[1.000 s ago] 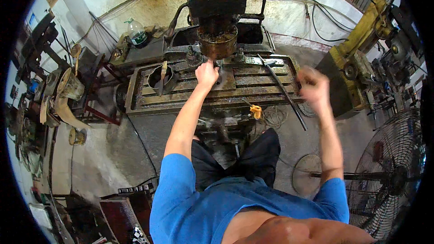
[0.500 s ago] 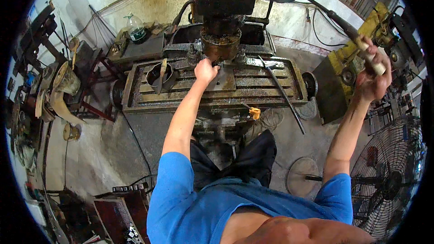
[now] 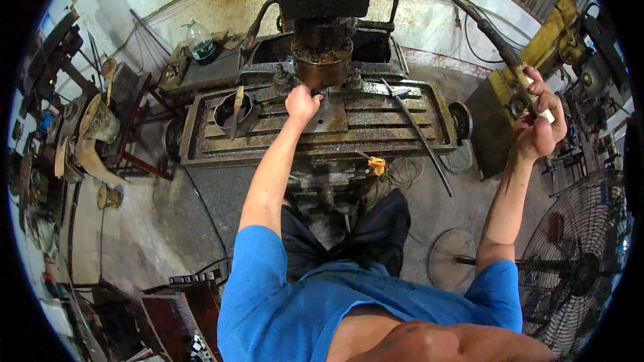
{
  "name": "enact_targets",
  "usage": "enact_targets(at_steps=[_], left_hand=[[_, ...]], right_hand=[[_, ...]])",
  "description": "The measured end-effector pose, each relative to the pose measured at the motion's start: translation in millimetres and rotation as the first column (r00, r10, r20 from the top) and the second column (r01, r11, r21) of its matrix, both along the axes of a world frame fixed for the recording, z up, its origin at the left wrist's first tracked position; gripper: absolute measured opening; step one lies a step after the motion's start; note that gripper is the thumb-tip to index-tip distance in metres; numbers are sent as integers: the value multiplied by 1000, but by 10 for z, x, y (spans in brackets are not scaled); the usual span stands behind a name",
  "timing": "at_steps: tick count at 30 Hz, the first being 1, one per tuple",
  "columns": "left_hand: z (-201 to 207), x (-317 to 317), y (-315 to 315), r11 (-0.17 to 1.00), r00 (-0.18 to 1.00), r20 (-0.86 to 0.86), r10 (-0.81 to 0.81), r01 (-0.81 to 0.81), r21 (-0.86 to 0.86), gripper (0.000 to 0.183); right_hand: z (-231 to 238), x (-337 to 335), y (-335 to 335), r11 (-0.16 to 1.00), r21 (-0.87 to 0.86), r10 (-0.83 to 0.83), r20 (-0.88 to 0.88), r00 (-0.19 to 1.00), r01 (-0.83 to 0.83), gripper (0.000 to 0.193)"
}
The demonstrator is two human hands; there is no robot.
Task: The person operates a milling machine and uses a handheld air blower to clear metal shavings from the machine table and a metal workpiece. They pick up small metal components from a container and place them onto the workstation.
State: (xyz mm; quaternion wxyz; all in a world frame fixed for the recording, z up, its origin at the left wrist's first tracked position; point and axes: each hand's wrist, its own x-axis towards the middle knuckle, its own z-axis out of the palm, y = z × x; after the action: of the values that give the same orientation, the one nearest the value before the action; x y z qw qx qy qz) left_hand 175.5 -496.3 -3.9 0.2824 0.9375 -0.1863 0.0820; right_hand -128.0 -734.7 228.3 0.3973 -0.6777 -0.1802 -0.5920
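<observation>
My right hand [image 3: 541,126] is closed round the pale end grip of a long dark lever [image 3: 493,33], which slants down from the round hub on the machine's head. At the middle of the slotted machine table [image 3: 251,154], my left hand [image 3: 302,103] is closed just below the rusty, oily spindle [image 3: 322,60]. Whatever sits in its fingers is too small and dark to make out. A flat metal plate [image 3: 322,123] lies on the table under that hand. Left of it stands a dark pot [image 3: 247,121] with a wooden-handled brush [image 3: 239,104] across it.
A long bar [image 3: 426,141] lies over the table's right front edge. An orange-yellow object [image 3: 377,165] sits at the front edge. A large fan [image 3: 577,268] stands at lower right, a yellow machine [image 3: 500,87] behind it. A plastic bottle [image 3: 199,40] stands at back left.
My right hand has drawn the lever's end down and slightly left, nearer to me. My left hand stays below the spindle, and the view has shifted a little.
</observation>
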Motion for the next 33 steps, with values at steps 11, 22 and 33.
enact_targets(at_steps=[11, 22, 33], left_hand=[[7, -22, -78, 1000, 1000, 1, -3, 3, -6, 37], [375, -358, 992, 984, 950, 309, -46, 97, -150, 38], [190, -255, 2028, 955, 904, 424, 51, -168, 244, 27]], right_hand=[[-56, -32, 76, 994, 36, -105, 4, 995, 104, 13], [-104, -83, 93, 997, 30, -68, 6, 998, 67, 12], [-6, -37, 83, 998, 51, 44, -4, 999, -43, 15]])
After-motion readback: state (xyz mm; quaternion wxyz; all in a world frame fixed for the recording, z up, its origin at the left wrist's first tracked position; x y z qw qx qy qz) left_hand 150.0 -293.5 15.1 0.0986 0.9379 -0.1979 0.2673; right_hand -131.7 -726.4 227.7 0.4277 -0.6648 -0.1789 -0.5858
